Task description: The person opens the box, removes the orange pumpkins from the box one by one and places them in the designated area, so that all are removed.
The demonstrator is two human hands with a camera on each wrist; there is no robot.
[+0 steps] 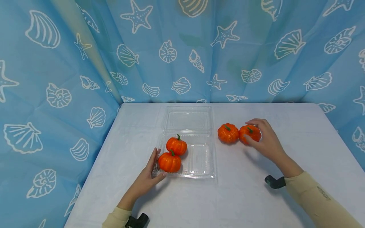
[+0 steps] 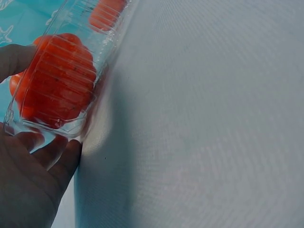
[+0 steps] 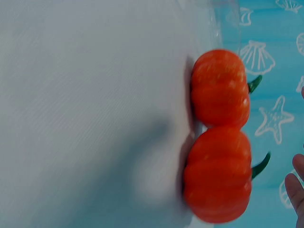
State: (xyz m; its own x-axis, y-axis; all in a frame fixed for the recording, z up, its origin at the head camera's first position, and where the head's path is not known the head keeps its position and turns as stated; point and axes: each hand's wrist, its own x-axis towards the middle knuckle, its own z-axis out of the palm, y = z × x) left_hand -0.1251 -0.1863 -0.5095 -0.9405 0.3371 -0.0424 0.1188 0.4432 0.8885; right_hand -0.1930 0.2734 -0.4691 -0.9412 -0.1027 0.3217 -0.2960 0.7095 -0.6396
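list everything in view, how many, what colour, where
Table: 1, white, foreground
Container: 1, clear, lid open, on table
Boxed pumpkins: 2, orange, green stems, container's left half
Loose pumpkins: 2, orange, green stems, table right of container
Curtain: panel count unclear, blue with white sea-life prints, around table
Wrist devices: 2, black, one per wrist
Sleeves: 2, beige, on forearms
Left hand: 1, bare, at container's near-left corner
Right hand: 1, bare, at right-hand loose pumpkin

Four orange pumpkins [image 1: 169, 163]: two in one clear plastic box [image 1: 198, 158] with one lid [image 1: 188, 118], two directly on one bench [image 1: 214, 202], nearer its back edge. One left hand [image 1: 147, 180], one right hand [image 1: 267, 139], two tan sleeves [image 1: 316, 196].
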